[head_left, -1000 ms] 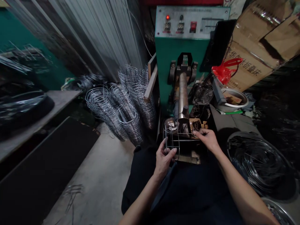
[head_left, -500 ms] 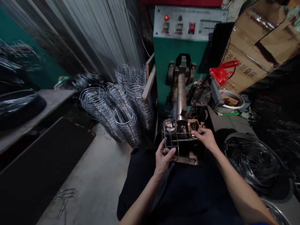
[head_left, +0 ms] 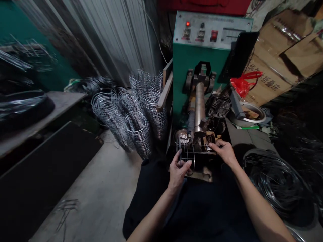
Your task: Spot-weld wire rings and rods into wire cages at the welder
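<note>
A small wire cage frame lies across the tip of the steel arm of a green welding machine. My left hand grips the frame's near ring with fingers curled round the wire. My right hand pinches the frame's right end, close under the arm's tip. My dark-clothed lap fills the space below both hands.
Stacks of finished wire frames lean on the floor to the left of the machine. Coils of dark wire sit in a tub at my right. A small fan, a red bag, a bowl and cardboard crowd the right.
The view has shifted slightly; both hands stay on the wire frame at the machine's arm, with the left hand's fingers a little more spread along the ring.
</note>
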Tool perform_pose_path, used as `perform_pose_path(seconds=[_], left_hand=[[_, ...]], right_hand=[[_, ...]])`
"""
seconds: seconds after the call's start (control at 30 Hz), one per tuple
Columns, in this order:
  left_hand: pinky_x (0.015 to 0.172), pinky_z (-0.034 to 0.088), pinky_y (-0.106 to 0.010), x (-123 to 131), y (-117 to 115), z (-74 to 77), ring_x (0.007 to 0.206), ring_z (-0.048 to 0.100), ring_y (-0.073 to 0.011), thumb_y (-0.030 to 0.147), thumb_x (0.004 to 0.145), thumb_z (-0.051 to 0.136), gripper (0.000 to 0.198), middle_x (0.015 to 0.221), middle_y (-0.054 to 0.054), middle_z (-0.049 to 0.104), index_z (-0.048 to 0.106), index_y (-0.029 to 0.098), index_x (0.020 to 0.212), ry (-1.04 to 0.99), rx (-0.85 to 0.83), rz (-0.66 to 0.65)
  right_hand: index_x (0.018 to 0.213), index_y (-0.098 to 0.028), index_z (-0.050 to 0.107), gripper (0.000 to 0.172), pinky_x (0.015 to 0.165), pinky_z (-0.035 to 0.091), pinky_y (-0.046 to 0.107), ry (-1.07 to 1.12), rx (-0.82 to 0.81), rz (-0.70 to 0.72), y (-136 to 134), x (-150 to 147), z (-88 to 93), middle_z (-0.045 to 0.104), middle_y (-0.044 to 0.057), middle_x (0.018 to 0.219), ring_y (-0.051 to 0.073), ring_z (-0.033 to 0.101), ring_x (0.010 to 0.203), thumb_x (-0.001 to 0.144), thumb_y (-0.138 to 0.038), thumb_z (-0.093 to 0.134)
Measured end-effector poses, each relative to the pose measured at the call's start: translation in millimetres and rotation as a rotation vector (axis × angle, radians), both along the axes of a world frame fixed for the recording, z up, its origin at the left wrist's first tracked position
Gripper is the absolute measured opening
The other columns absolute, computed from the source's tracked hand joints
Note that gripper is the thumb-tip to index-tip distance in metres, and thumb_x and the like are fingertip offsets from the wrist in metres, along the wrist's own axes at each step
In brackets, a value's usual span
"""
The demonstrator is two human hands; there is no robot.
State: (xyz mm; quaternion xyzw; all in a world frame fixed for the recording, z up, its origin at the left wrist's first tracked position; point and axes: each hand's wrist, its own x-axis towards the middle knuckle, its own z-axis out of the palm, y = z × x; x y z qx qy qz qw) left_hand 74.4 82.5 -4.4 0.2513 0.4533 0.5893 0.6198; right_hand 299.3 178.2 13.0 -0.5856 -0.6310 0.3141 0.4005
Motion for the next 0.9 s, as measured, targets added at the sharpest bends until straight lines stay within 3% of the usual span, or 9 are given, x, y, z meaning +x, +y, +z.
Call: perform_pose_path(seconds=[0.23, 0.53, 0.63, 0.73, 0.83, 0.9], left_hand=[[0.044, 0.047, -0.021, 0, 3, -1.4, 0.043, 0.053, -0.0098, 0.039, 0.069, 0.082, 0.094, 0.053, 0.008, 0.053, 0.037, 0.011, 0.147, 0.012, 0.014, 0.005], [0.044, 0.044, -0.019, 0, 5, -0.2, 0.042, 0.051, -0.0085, 0.037, 0.069, 0.082, 0.091, 0.051, 0.010, 0.051, 0.039, 0.011, 0.145, -0.014, -0.014, 0.009], [0.042, 0.044, -0.020, 3, 6, -0.4, 0.041, 0.051, -0.0091, 0.039, 0.068, 0.083, 0.094, 0.052, 0.010, 0.051, 0.037, 0.011, 0.145, -0.027, -0.008, -0.014], [0.040, 0.044, -0.021, 2, -1, 0.9, 0.041, 0.052, -0.0108, 0.042, 0.066, 0.084, 0.093, 0.052, 0.009, 0.051, 0.039, 0.009, 0.141, -0.007, 0.003, -0.032], [0.043, 0.045, -0.022, -13, -19, 15.2, 0.042, 0.053, -0.0118, 0.041, 0.066, 0.085, 0.102, 0.053, 0.009, 0.054, 0.030, 0.010, 0.146, -0.002, -0.015, -0.025], [0.052, 0.050, -0.026, -31, -32, 34.7, 0.049, 0.061, -0.0145, 0.034, 0.065, 0.087, 0.117, 0.063, 0.004, 0.063, 0.013, 0.013, 0.153, -0.064, -0.022, -0.119]], right_hand=[[0.051, -0.022, 0.033, 0.064, 0.052, 0.022, 0.027, -0.017, 0.014, -0.008, 3, -2, 4.3, 0.029, -0.004, 0.054, 0.013, 0.028, 0.055, 0.071, -0.070, 0.070], [0.052, -0.020, 0.038, 0.059, 0.053, 0.024, 0.027, -0.039, -0.008, -0.019, 6, -1, 3.6, 0.032, -0.004, 0.055, 0.013, 0.031, 0.055, 0.074, -0.063, 0.072], [0.053, -0.019, 0.045, 0.056, 0.054, 0.029, 0.027, -0.035, -0.018, -0.001, 6, 11, -0.8, 0.039, -0.002, 0.055, 0.014, 0.036, 0.056, 0.074, -0.065, 0.070], [0.059, -0.019, 0.056, 0.056, 0.060, 0.041, 0.030, 0.006, -0.050, 0.084, 0, 35, -13.4, 0.053, 0.002, 0.063, 0.020, 0.049, 0.063, 0.074, -0.072, 0.063], [0.066, -0.019, 0.067, 0.056, 0.075, 0.048, 0.035, -0.038, -0.093, 0.220, -18, 57, -26.1, 0.064, 0.008, 0.077, 0.028, 0.059, 0.080, 0.077, -0.073, 0.060], [0.073, -0.019, 0.070, 0.054, 0.072, 0.050, 0.035, -0.069, -0.194, 0.299, -36, 63, -28.8, 0.064, 0.008, 0.076, 0.027, 0.061, 0.075, 0.080, -0.072, 0.059]])
